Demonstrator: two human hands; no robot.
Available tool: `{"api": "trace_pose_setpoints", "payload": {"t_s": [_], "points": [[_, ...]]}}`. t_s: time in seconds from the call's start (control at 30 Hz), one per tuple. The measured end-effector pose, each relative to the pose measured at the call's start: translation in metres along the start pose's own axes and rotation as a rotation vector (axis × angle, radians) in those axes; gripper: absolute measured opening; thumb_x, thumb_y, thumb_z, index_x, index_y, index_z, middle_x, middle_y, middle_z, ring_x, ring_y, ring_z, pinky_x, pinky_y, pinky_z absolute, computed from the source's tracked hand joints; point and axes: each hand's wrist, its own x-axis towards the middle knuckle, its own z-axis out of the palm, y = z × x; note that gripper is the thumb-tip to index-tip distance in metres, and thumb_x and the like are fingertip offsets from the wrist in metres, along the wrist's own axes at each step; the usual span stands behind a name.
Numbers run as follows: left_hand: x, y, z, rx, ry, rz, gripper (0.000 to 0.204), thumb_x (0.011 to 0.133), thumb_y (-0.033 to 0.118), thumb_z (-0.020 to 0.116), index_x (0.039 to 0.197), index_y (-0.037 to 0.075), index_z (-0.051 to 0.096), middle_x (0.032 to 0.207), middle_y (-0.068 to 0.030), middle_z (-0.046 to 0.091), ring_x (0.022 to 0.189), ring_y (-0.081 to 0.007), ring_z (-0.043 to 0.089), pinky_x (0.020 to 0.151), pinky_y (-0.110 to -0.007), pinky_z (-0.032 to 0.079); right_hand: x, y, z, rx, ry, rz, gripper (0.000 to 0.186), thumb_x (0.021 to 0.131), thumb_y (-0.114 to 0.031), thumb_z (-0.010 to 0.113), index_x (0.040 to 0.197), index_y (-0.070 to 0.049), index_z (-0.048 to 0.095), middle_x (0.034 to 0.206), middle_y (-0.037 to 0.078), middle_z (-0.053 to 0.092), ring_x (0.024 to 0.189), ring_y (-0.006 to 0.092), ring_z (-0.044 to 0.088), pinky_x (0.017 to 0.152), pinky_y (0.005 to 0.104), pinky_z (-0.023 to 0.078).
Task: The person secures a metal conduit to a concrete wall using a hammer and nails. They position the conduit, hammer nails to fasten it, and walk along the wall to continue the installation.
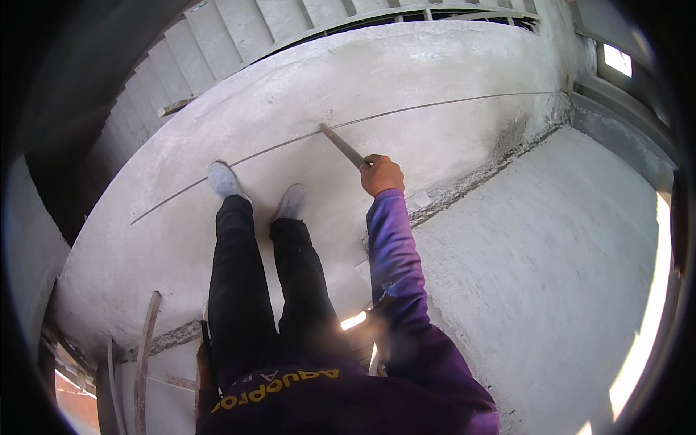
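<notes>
My right hand [382,175] is closed around one end of a straight grey-brown bar [342,146], which could be a pipe or a wooden strip. The bar points away from me and to the left. Its far end meets, or lies just over, a long thin dark rod or line [428,105] that crosses the pale concrete floor [319,76]; whether they touch I cannot tell. My right arm, in a purple sleeve, stretches forward. My left hand is out of sight. Beside the line are my feet in grey footwear [292,201], the left one reaching its edge.
Past the floor's curved far edge are pale stair steps [214,40]. A short wooden piece [175,107] lies by that edge. A rough concrete seam [464,190] borders a pale surface on the right. Upright wooden strips [145,362] stand at lower left.
</notes>
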Motion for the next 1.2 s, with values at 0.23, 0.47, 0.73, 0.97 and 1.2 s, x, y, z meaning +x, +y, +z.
{"api": "trace_pose_setpoints", "payload": {"t_s": [0.23, 0.47, 0.73, 0.97, 1.2], "points": [[0.011, 0.006, -0.004, -0.215, -0.062, -0.087, 0.034, 0.108, 0.026, 0.051, 0.112, -0.003, 0.068, 0.092, -0.008, 0.068, 0.086, -0.0156, 0.063, 0.078, -0.033, 0.052, 0.011, 0.018, 0.009, -0.063, 0.05, 0.061, 0.031, 0.093, -0.031, 0.067, 0.122, -0.024, 0.077, 0.12, 0.017, 0.075, 0.112, 0.0382, 0.072, 0.099, 0.0463, 0.058], [-0.003, 0.112, -0.021, 0.075, 0.021, -0.024, 0.031, 0.108, 0.027, 0.052, 0.112, 0.001, 0.069, 0.096, -0.006, 0.068, 0.088, -0.0146, 0.063, 0.078, -0.032, 0.051, -0.02, 0.051, -0.041, 0.05, 0.091, 0.019, 0.028, 0.092, -0.032, 0.071, 0.117, -0.022, 0.079, 0.112, 0.019, 0.077, 0.108, 0.0382, 0.073, 0.096, 0.0463, 0.058], [0.022, -0.017, -0.033, 0.324, 0.043, 0.275, 0.034, 0.107, 0.025, 0.053, 0.116, -0.004, 0.069, 0.106, -0.0138, 0.072, 0.096, -0.0254, 0.068, 0.084, -0.04, 0.053, 0.038, 0.052, -0.05, -0.061, 0.141, 0.063, 0.026, 0.092, -0.032, 0.07, 0.113, -0.021, 0.081, 0.112, 0.018, 0.077, 0.107, 0.0372, 0.074, 0.095, 0.0463, 0.059], [0.008, 0.08, -0.029, -0.073, 0.072, -0.156, 0.035, 0.106, 0.029, 0.055, 0.124, 0.001, 0.067, 0.104, -0.0124, 0.072, 0.088, -0.022, 0.069, 0.076, -0.036, 0.055, 0.059, 0.058, -0.054, -0.099, 0.1, 0.076, 0.025, 0.092, -0.033, 0.07, 0.114, -0.026, 0.081, 0.115, 0.014, 0.077, 0.108, 0.0347, 0.074, 0.097, 0.0443, 0.059], [0.025, 0.069, -0.016, -0.073, -0.003, -0.194, 0.043, 0.103, 0.037, 0.058, 0.13, 0.004, 0.062, 0.099, -0.011, 0.072, 0.081, -0.019, 0.069, 0.066, -0.032, 0.055, 0.076, 0.077, -0.022, 0.031, 0.101, 0.12, 0.028, 0.092, -0.031, 0.07, 0.118, -0.024, 0.079, 0.12, 0.015, 0.076, 0.114, 0.0358, 0.072, 0.098, 0.0456, 0.058]]}}
